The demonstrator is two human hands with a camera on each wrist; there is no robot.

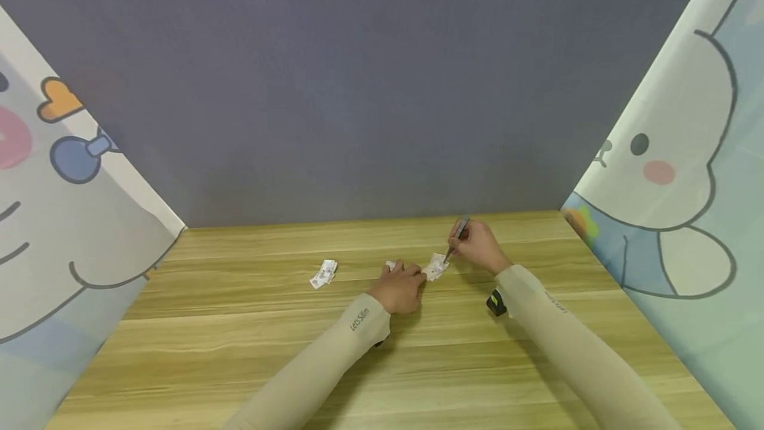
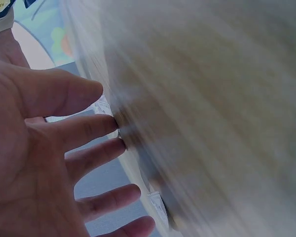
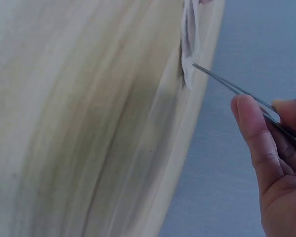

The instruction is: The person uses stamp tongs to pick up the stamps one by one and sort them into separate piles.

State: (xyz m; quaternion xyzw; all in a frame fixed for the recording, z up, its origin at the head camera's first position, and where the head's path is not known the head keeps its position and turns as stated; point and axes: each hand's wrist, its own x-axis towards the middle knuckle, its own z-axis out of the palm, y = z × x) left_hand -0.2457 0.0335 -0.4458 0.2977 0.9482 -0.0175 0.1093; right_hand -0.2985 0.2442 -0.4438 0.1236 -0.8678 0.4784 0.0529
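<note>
In the head view my right hand (image 1: 479,246) pinches a pair of grey metal tweezers (image 1: 458,234) between thumb and fingers. Its tips touch or nearly touch a small heap of printed white paper slips (image 1: 434,267). The right wrist view shows the slips (image 3: 190,44) edge-on, with the tweezers (image 3: 227,84) pointing at their near end. My left hand (image 1: 398,289) lies palm down left of the heap, its fingertips at the slips' edge. Seen in the left wrist view, the left hand (image 2: 44,163) has spread fingers. Another bit of white paper (image 1: 390,264) peeks out beyond it, partly hidden.
A separate pile of white slips (image 1: 324,273) lies farther left on the wood-grain table (image 1: 239,350). Behind the table stands a grey panel (image 1: 370,85). Cartoon-printed sheets (image 1: 668,151) flank both sides. A small black device (image 1: 496,302) sits at my right wrist.
</note>
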